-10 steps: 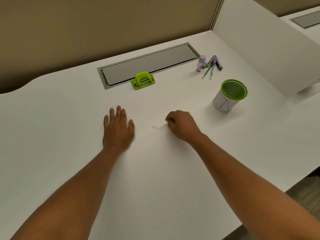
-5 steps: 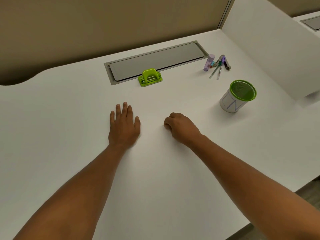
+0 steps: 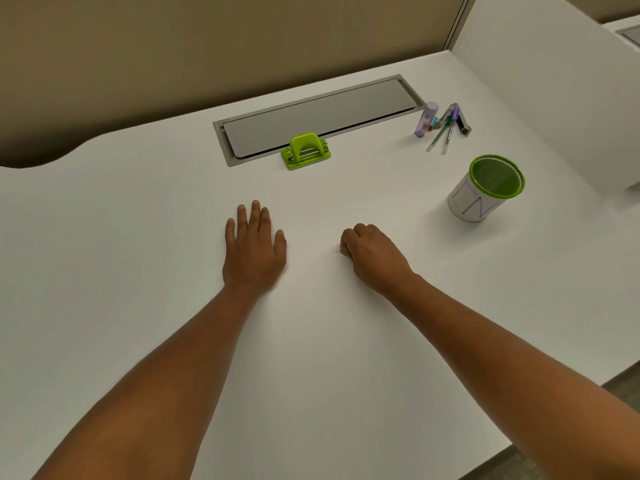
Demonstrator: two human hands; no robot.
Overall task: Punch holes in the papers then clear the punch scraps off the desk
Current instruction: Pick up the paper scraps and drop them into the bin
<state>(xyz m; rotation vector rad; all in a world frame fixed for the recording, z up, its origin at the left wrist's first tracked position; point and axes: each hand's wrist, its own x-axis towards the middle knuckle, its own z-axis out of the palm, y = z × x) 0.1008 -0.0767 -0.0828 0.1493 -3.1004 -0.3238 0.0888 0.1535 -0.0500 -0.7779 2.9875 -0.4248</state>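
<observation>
On the white worktop (image 3: 104, 237), the person's left hand (image 3: 254, 249) lies palm down near the middle, fingers straight and slightly apart, holding nothing. Behind it, toward the back edge, a green hole punch (image 3: 305, 151) sits just in front of a grey cable-tray cover (image 3: 318, 116) set into the worktop, touching its frame. To the right of the left hand, the right hand (image 3: 372, 256) rests knuckles up with its fingers curled under; a tiny pale scrap (image 3: 337, 249) shows at its fingertips, but whether the fingers pinch it or only touch it cannot be told. Further right, near the back right corner, a lilac tube (image 3: 426, 119) stands beside a loose cluster of pens (image 3: 446, 128). In front of these, close to the right edge, a white cup with a green mesh rim (image 3: 485, 188) stands upright, well apart from both hands.
</observation>
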